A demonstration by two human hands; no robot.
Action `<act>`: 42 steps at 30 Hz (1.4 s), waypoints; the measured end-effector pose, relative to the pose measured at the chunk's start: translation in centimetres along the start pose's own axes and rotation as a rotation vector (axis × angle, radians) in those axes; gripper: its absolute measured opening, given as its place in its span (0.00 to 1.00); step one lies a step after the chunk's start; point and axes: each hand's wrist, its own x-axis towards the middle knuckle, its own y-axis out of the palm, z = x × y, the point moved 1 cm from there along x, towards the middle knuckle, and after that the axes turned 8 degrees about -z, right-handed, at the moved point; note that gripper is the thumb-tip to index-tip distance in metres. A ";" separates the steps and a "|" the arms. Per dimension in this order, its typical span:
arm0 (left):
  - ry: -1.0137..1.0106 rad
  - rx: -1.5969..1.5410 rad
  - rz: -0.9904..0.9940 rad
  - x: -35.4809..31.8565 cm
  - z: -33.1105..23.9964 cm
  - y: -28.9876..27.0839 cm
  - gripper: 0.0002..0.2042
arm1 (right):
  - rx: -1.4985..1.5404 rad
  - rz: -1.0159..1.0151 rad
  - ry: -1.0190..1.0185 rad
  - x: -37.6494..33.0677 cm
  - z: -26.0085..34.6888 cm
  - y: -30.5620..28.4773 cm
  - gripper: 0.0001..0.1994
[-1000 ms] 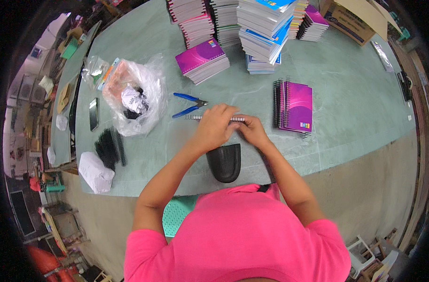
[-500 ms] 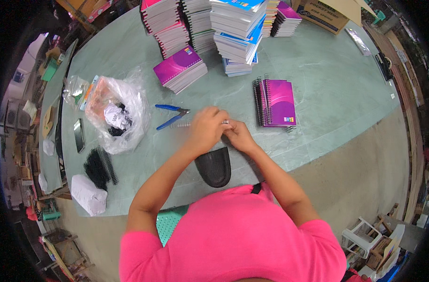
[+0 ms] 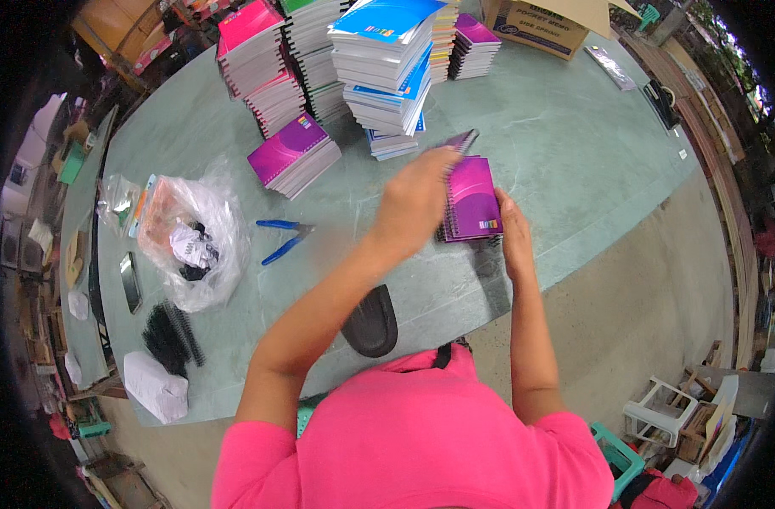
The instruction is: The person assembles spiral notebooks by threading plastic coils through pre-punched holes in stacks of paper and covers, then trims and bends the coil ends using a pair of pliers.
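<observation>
My left hand [image 3: 414, 204] is closed at the spiral-bound edge of the purple notebooks, its fingers curled round a spiral notebook [image 3: 464, 141] whose tilted end shows above the knuckles; motion blurs it partly. Under and beside that hand lies a small stack of purple spiral notebooks [image 3: 474, 199], their black coils on the left. My right hand [image 3: 514, 231] rests along the stack's right edge, fingers stretched out and touching it. Blue-handled pliers [image 3: 281, 241] lie spread on the table left of my left hand. A black rounded pad [image 3: 374, 322] sits near the table's front edge, partly behind my left forearm.
Tall stacks of pink [image 3: 253, 55], blue [image 3: 383, 51] and purple notebooks [image 3: 294, 153] stand at the back. An open carton [image 3: 536, 27] is behind them. On the left are a clear plastic bag [image 3: 222, 271], a phone [image 3: 130, 282], black coils [image 3: 171, 339] and a white bundle [image 3: 156, 386].
Both hands have moved right from beside the pliers to the purple notebooks and separated. My left hand is now at their coil edge, my right at the opposite edge. The view has shifted.
</observation>
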 end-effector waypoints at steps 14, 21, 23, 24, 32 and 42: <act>0.081 0.956 -0.110 -2.1 12.5 -9.4 0.18 | -0.434 -0.215 -0.387 0.7 2.6 -0.3 0.20; 0.014 1.002 0.162 -5.0 12.5 -14.3 0.17 | -0.428 0.148 -0.885 -3.1 8.8 9.4 0.19; 0.045 0.870 0.168 -6.2 8.0 -14.0 0.16 | -0.470 0.321 -0.988 -5.6 10.4 13.5 0.19; 0.023 0.808 0.201 -7.4 6.4 -13.6 0.16 | -0.559 0.371 -1.029 -6.0 9.6 15.0 0.17; -0.883 0.584 -0.293 -21.2 3.7 -24.2 0.09 | -0.951 0.719 -0.799 -5.9 4.9 19.1 0.03; -1.152 1.464 -0.167 -30.4 5.4 -34.3 0.14 | -1.013 0.741 -0.918 -5.3 3.9 20.4 0.05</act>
